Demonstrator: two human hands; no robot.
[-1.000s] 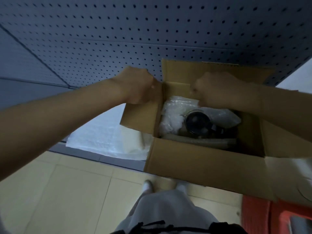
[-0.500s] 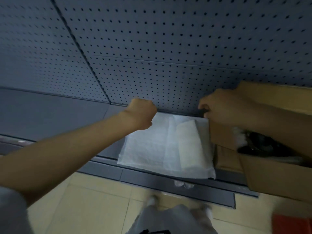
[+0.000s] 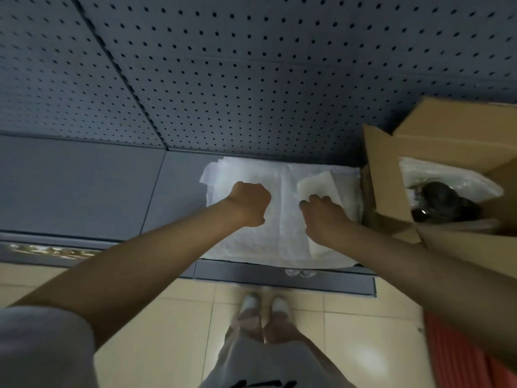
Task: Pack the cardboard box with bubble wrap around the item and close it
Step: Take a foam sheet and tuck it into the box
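Note:
The open cardboard box [image 3: 387,189] stands at the right on the shelf with its flaps up. Inside lies a dark round item [image 3: 442,198] with clear bubble wrap [image 3: 453,175] behind and around it. Left of the box, a stack of white bubble wrap sheets [image 3: 279,239] lies flat, with a folded piece [image 3: 340,186] on its right side. My left hand [image 3: 249,204] hovers over the stack's middle as a closed fist, nothing visibly in it. My right hand [image 3: 321,214] reaches down onto the folded piece, fingers bent and apart, fingertips touching it.
A grey pegboard wall [image 3: 251,79] rises behind the grey shelf [image 3: 84,186]. The shelf's front edge [image 3: 279,278] runs above a tiled floor [image 3: 156,317], where my feet [image 3: 263,303] stand. A red ribbed object [image 3: 461,354] sits at the bottom right.
My view swung left from the box to the sheet stack. My left hand left the box flap and came over the stack. My right hand moved from the box's edge down onto the folded piece.

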